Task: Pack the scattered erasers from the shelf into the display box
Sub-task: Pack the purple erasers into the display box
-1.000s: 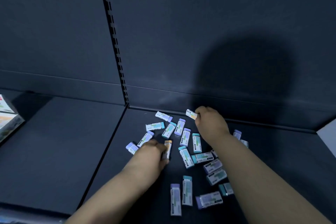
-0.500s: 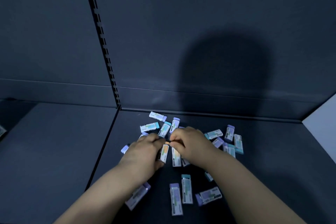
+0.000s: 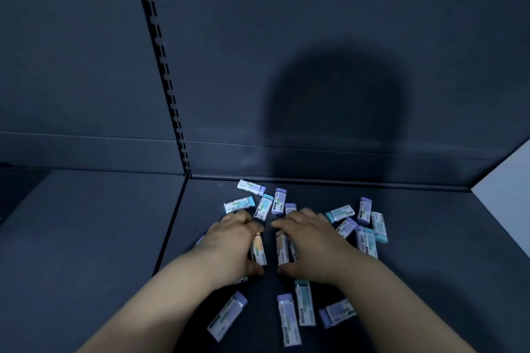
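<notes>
On the shelf, the hands have moved apart. The left hand grips 1 orange eraser; the right hand grips a 2nd orange eraser.

Shelf: dark, matte; two panels side by side, with the seam running front to back.
Load: all visible erasers lie on the right panel, flat, at mixed angles.
Back group: four erasers near the rear wall, teal or purple ends; two are side by side.
Right group: five erasers, close together, some touching or overlapping.
Front group: four erasers; two are parallel and just beside each other, one is well to the left.
Centre: left orange eraser is held by the left hand and right orange eraser by the right hand. Contact with the shelf cannot be told.
</notes>
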Motion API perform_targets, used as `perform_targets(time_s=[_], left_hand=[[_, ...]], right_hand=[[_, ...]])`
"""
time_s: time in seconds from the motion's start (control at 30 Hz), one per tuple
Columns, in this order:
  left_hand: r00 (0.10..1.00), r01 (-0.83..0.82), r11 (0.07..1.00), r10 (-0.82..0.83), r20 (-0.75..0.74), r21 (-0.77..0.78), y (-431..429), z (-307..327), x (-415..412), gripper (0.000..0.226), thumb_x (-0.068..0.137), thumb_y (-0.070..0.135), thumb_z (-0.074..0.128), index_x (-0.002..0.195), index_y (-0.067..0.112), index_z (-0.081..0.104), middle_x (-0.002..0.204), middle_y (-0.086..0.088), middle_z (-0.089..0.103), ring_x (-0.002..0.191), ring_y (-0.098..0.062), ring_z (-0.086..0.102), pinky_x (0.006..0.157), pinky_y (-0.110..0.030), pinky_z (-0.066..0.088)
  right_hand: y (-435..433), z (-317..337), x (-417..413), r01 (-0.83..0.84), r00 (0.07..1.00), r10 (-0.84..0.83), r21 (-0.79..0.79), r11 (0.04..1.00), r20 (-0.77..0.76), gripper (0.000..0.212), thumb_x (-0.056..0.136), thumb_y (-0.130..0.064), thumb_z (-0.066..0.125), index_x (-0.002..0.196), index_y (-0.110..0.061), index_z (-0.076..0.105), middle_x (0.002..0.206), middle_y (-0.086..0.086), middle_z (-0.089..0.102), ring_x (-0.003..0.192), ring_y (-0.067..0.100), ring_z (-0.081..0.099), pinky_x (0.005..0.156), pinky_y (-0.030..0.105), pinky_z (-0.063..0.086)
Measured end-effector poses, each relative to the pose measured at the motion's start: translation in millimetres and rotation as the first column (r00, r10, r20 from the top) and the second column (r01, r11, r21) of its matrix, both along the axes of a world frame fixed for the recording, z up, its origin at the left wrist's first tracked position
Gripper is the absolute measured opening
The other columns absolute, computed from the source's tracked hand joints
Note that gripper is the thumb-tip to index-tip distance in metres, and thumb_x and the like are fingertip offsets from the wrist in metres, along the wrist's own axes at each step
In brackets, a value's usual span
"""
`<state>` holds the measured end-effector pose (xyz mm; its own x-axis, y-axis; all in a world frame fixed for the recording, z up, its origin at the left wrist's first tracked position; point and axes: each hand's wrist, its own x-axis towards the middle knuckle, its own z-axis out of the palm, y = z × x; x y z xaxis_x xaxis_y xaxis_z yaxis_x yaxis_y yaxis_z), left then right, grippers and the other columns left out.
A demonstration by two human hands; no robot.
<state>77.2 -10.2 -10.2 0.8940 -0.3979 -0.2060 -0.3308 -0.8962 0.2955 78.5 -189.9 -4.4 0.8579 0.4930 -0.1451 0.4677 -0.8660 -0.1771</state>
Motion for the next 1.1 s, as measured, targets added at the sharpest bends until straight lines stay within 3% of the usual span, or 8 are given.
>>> perform_targets(time_s=[0.2,0.33,0.47,0.6,0.7,0.8,0.97,1.1], left_hand=[[0.996,0.002,0.999,0.001,0.087,-0.033,5.4,1.6,-3.5,0.069,0.072,0.047,0.07,0.132,0.036,0.038,0.134,0.012,0.039,0.129,-0.01,0.033,0.103,-0.028,0.028],[0.993,0.031,0.999,-0.028,0.116,-0.022,3.6,3.5,-5.2,0.063,0.074,0.048,0.065,0.13,0.036,0.039,0.131,0.011,0.042,0.127,-0.011,0.034,0.101,-0.03,0.029],[0.99,0.048,0.999,-0.049,0.131,0.009,4.1,2.1,-5.9,0.065,0.077,0.051,0.06,0.134,0.036,0.035,0.132,0.008,0.042,0.127,-0.013,0.033,0.1,-0.031,0.028],[0.989,0.072,0.997,-0.073,0.132,0.015,7.2,1.1,-9.6,0.06,0.079,0.052,0.058,0.133,0.035,0.038,0.133,0.01,0.039,0.127,-0.013,0.031,0.098,-0.03,0.026],[0.985,0.088,0.996,-0.088,0.146,0.009,6.0,3.0,-12.8,0.063,0.08,0.052,0.057,0.135,0.035,0.034,0.135,0.01,0.037,0.128,-0.013,0.03,0.1,-0.029,0.025],[0.981,0.093,0.995,-0.097,0.169,0.031,4.6,4.6,-14.3,0.067,0.08,0.051,0.057,0.138,0.035,0.029,0.135,0.009,0.037,0.128,-0.013,0.03,0.101,-0.028,0.024],[0.982,0.096,0.995,-0.101,0.16,0.036,4.6,6.2,-15.7,0.067,0.078,0.048,0.061,0.137,0.034,0.03,0.135,0.011,0.039,0.127,-0.012,0.032,0.099,-0.028,0.025],[0.989,0.086,0.995,-0.091,0.116,0.044,5.0,3.2,-13.1,0.068,0.077,0.051,0.062,0.136,0.031,0.034,0.136,0.009,0.038,0.129,-0.013,0.031,0.1,-0.029,0.026]], right_hand=[[-5.7,-5.0,-9.1,0.113,0.991,-0.078,0.373,0.921,-0.109,0.062,0.071,-0.046,0.064,0.129,-0.036,0.047,0.123,-0.024,0.043,0.121,0.002,0.034,0.106,0.028,0.027],[-1.3,-4.2,-16.2,0.172,0.984,-0.138,0.44,0.881,-0.11,0.055,0.071,-0.053,0.069,0.121,-0.04,0.051,0.112,-0.029,0.045,0.114,-0.003,0.037,0.103,0.026,0.027],[7.4,-7.2,-18.4,0.187,0.982,-0.164,0.459,0.869,-0.09,0.073,0.062,-0.073,0.047,0.129,-0.046,0.042,0.114,-0.035,0.039,0.115,-0.006,0.033,0.103,0.025,0.026],[7.5,-12.4,-21.3,0.252,0.968,-0.222,0.511,0.822,-0.121,0.063,0.062,-0.075,0.045,0.121,-0.058,0.033,0.114,-0.043,0.033,0.114,-0.018,0.026,0.101,0.02,0.023],[8.3,-10.4,-23.2,0.239,0.971,-0.217,0.433,0.869,-0.101,0.074,0.063,-0.074,0.051,0.131,-0.052,0.031,0.124,-0.033,0.038,0.121,-0.005,0.029,0.099,0.023,0.021],[9.4,-6.0,-22.8,0.198,0.979,-0.202,0.334,0.921,-0.023,0.077,0.074,-0.057,0.064,0.14,-0.04,0.029,0.135,-0.019,0.043,0.125,0.002,0.029,0.101,0.026,0.021],[10.7,-1.0,-23.0,0.19,0.979,-0.204,0.305,0.933,0.016,0.065,0.072,-0.046,0.067,0.13,-0.036,0.037,0.129,-0.016,0.048,0.124,0.004,0.035,0.099,0.027,0.022],[5.7,-8.0,-27.7,0.182,0.983,-0.182,0.254,0.95,-0.023,0.068,0.067,-0.057,0.069,0.124,-0.036,0.039,0.137,-0.02,0.04,0.129,0.002,0.028,0.097,0.026,0.018]])
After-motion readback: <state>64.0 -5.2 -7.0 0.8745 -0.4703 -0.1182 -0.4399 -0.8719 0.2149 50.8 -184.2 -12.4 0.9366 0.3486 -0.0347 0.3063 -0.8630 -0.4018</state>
